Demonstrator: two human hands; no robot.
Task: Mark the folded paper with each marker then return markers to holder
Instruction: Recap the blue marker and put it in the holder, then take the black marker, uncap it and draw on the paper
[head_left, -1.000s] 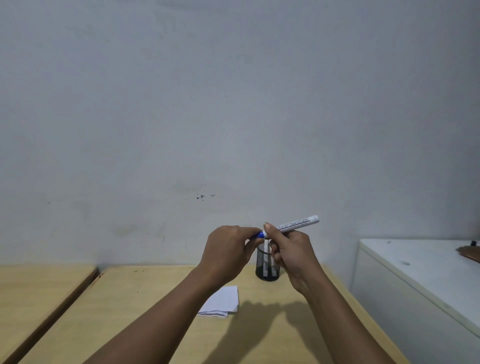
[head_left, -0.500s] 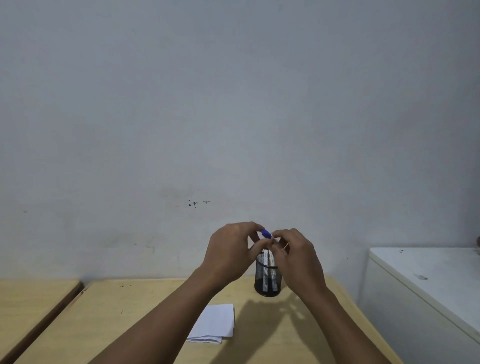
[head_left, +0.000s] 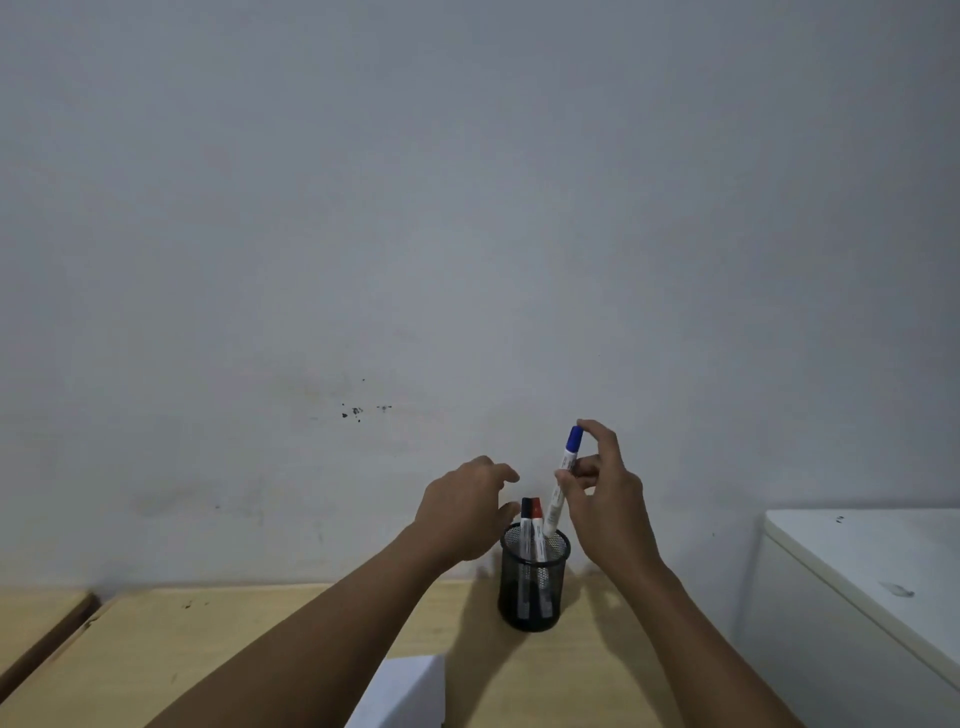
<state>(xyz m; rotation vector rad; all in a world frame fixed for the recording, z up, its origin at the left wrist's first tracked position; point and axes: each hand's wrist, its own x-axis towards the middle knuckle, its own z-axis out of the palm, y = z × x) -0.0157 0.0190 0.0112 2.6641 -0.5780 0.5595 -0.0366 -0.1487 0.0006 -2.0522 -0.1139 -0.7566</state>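
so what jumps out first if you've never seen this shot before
The right hand holds a blue-capped marker nearly upright, its lower end at the rim of the black mesh holder on the wooden table. The left hand hovers open beside it. A black-capped marker and a red-capped marker already stand inside.

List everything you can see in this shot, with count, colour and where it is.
Blue-capped marker: one, white barrel, held upright, lower end at the holder's rim.
Black-capped marker: one, standing in the holder.
Red-capped marker: one, standing in the holder beside the black one.
Mesh holder: one, black, on the table.
Folded paper: one, white, near table edge.
Table: one, light wood.
Cabinet: one, white, right.
Wall: grey-white, behind.
Left hand: open, beside the holder.
Right hand: holding the blue-capped marker.
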